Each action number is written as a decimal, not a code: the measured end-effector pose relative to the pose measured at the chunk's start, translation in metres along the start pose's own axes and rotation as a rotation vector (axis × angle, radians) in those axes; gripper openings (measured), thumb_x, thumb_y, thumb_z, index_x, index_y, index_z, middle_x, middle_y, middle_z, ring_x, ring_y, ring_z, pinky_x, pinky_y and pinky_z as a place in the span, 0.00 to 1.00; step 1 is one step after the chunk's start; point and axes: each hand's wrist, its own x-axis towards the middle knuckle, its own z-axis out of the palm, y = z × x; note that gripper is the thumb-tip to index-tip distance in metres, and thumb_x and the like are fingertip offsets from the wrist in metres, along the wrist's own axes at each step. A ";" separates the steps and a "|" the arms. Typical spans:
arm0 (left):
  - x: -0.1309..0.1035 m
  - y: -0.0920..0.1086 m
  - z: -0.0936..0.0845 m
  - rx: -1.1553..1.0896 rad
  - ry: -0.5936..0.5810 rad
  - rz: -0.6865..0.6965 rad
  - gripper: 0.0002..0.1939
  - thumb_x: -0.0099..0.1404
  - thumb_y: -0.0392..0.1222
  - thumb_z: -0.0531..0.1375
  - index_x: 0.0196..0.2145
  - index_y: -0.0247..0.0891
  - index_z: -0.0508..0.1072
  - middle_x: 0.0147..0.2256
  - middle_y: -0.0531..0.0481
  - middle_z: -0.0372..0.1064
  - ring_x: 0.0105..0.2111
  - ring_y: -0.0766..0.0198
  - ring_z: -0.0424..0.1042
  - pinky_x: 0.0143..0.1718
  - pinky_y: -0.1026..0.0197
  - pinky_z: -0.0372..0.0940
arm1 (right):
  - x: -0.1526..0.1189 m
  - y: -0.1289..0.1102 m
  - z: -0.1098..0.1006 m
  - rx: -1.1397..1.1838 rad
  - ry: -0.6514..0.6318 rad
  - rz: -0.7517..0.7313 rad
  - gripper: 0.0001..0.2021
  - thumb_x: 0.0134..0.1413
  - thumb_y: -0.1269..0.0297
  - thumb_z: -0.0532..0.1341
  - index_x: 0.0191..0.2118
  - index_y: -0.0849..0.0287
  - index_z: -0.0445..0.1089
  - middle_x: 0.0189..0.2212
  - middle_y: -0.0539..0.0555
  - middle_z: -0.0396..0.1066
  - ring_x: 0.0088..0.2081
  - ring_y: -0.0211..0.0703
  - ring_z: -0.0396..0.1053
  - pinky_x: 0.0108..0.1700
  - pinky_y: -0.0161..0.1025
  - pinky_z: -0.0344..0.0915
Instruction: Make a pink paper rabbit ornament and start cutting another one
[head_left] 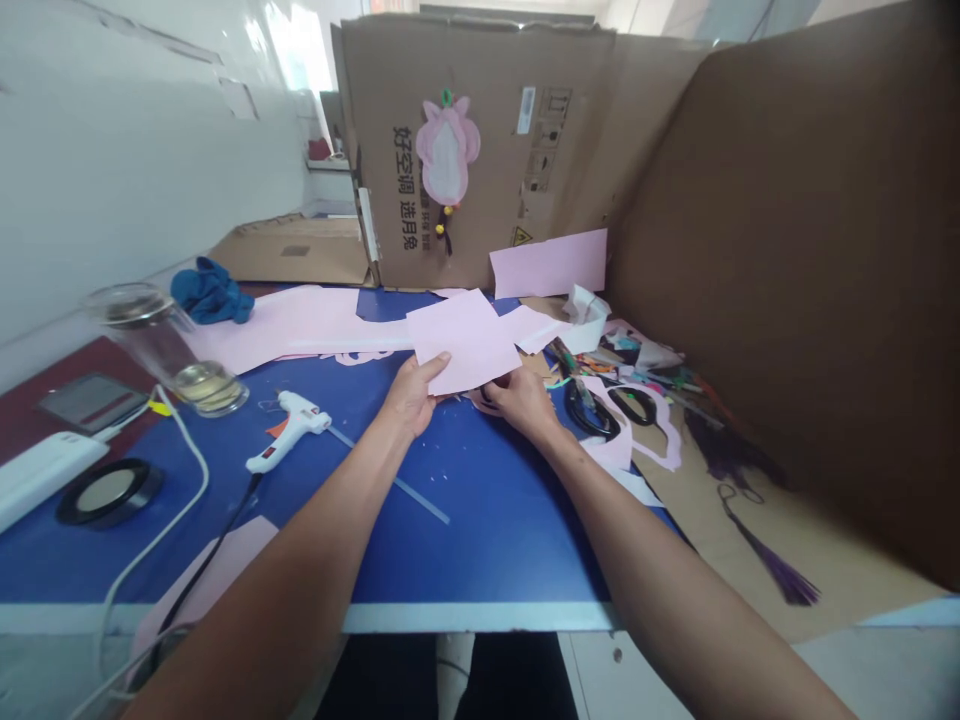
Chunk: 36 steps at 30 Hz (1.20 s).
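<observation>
Pinching a pink paper sheet at its near left corner, the left hand keeps its thumb on top and its fingers underneath. The right hand is curled at the sheet's near right edge, just apart from the left; a small dark thing shows by its fingertips, but I cannot tell what they grip. The sheet is above the middle of the blue table. Left of the hands lies a white hot glue gun, with a clear glue stick reaching out from its back toward the near side. Black-handled scissors lie right of the right hand, beside a pink paper cut-out. On the far cardboard panel hangs a pink-and-white ornament. A purple tassel lies near right.
</observation>
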 end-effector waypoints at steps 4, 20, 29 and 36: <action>-0.002 -0.001 0.000 0.002 -0.020 -0.009 0.21 0.60 0.37 0.73 0.51 0.34 0.81 0.48 0.36 0.85 0.47 0.45 0.84 0.48 0.46 0.80 | -0.001 -0.002 -0.001 -0.008 -0.013 -0.013 0.12 0.57 0.62 0.61 0.23 0.55 0.67 0.21 0.52 0.73 0.25 0.45 0.69 0.29 0.40 0.53; -0.009 0.000 0.003 -0.032 -0.029 -0.035 0.21 0.58 0.37 0.73 0.50 0.33 0.81 0.48 0.36 0.84 0.47 0.44 0.84 0.46 0.47 0.80 | -0.006 -0.004 -0.003 0.035 -0.009 -0.012 0.10 0.54 0.64 0.61 0.24 0.54 0.65 0.21 0.51 0.71 0.25 0.44 0.67 0.28 0.39 0.52; -0.008 0.001 0.001 -0.047 -0.039 -0.040 0.21 0.58 0.38 0.73 0.49 0.33 0.80 0.46 0.35 0.85 0.45 0.45 0.85 0.41 0.51 0.80 | -0.005 0.000 0.000 0.026 -0.004 -0.024 0.11 0.54 0.64 0.61 0.22 0.53 0.63 0.19 0.50 0.68 0.23 0.43 0.64 0.27 0.39 0.51; -0.010 0.000 0.002 -0.036 -0.028 -0.043 0.19 0.61 0.37 0.71 0.50 0.32 0.81 0.47 0.33 0.84 0.43 0.46 0.85 0.36 0.54 0.78 | -0.006 -0.001 0.001 0.042 0.001 -0.017 0.08 0.55 0.64 0.61 0.26 0.55 0.68 0.21 0.51 0.73 0.24 0.44 0.68 0.28 0.39 0.55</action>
